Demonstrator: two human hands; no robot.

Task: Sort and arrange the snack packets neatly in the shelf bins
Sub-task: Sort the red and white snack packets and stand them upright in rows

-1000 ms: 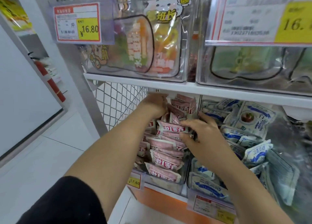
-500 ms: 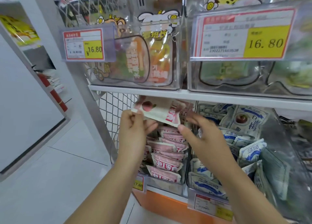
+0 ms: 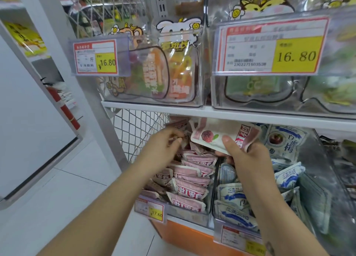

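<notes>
Pinching a pink-and-white packet (image 3: 217, 135) between thumb and curled fingers, the right hand (image 3: 248, 157) holds it flat over the back of the lower-left bin (image 3: 188, 214), just under the white shelf board (image 3: 250, 116). Beside it, the left hand (image 3: 162, 143) has its fingers curled into the rear pink packets (image 3: 192, 176); cannot tell if it grips one. Pink packets lie in overlapping rows down the bin. The neighbouring bin to the right holds blue-and-white packets (image 3: 234, 194). Yellow price tag (image 3: 152, 211) at bin front. Wire mesh (image 3: 138, 132) on the left side.
</notes>
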